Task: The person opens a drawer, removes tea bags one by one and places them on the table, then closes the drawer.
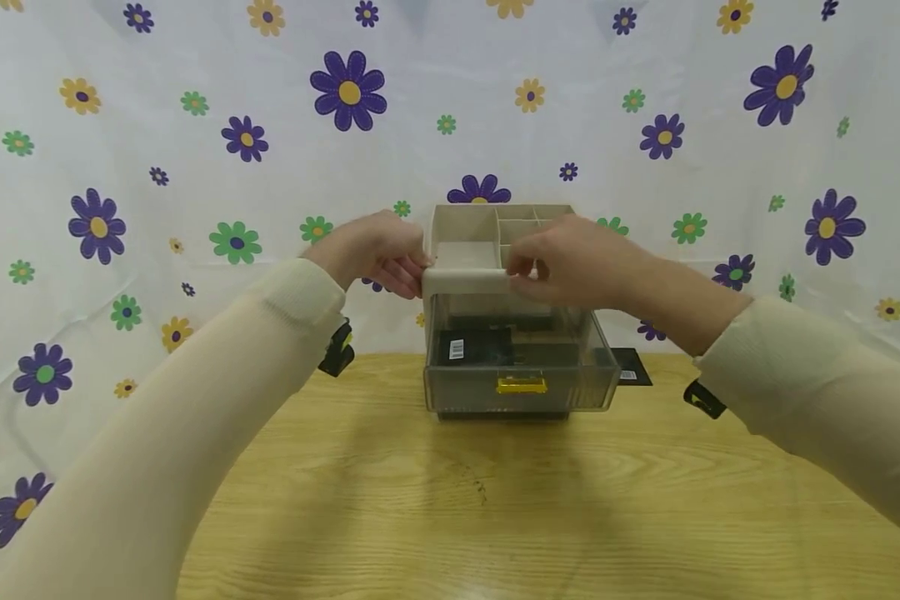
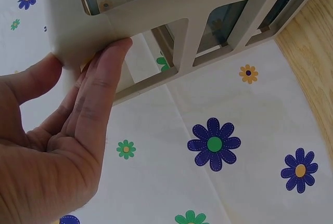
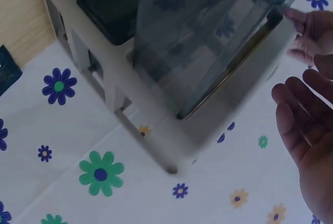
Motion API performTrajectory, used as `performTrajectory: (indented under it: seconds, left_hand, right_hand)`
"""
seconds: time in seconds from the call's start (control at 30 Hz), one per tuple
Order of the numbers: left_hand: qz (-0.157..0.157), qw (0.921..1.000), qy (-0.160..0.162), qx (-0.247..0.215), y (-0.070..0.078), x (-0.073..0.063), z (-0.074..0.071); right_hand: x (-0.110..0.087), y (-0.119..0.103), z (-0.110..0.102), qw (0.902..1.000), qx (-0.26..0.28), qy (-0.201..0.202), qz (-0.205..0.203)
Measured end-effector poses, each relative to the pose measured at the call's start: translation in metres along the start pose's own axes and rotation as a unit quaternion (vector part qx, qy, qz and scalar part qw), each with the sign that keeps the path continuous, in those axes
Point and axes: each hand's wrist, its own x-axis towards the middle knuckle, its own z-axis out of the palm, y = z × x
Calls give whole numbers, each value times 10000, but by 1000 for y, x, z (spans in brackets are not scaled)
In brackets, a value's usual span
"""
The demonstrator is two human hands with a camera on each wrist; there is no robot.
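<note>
A cream desktop drawer organizer (image 1: 465,282) stands on the table against the cloth. Its upper clear grey drawer (image 1: 457,400), with a yellow handle (image 1: 521,386), is pulled out toward me. Inside that drawer lies a flat black piece (image 1: 487,346) with a white barcode label. My left hand (image 2: 67,109) grips the organizer's upper left corner, thumb on one side and fingertips against the side frame. Over the top front edge, to the right, is my right hand (image 1: 577,258). In the right wrist view its fingers (image 3: 296,104) are loosely bent, apart from the frame, with nothing in them.
The organizer's top has an open tray with small dividers (image 1: 517,214). Behind its right side a second flat black piece (image 1: 632,367) with a label lies on the wooden table (image 1: 390,500). A white flowered cloth (image 1: 195,50) hangs close behind.
</note>
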Motion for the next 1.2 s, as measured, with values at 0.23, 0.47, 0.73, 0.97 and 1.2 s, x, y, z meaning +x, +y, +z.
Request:
performTrajectory:
  seconds: [0.23,0.47,0.73,0.97,1.2]
  left_hand:
    - [-18,10000,-65,34,-1,2,-1]
    - [-25,10000,-16,9,-3,0,2]
    - [52,10000,36,59,-1,-2,0]
    - [38,9999,-46,92,0,-2,0]
    - [-28,10000,-39,8,0,-2,-1]
  right_hand:
    - [19,-25,22,9908,91,-1342,-116]
    - [23,-29,44,9746,41,-2233,-164]
    - [27,-27,56,9661,235,-2567,117]
    - [28,-30,63,9661,138,-2573,-133]
    - [31,-34,59,9747,22,-2179,-503]
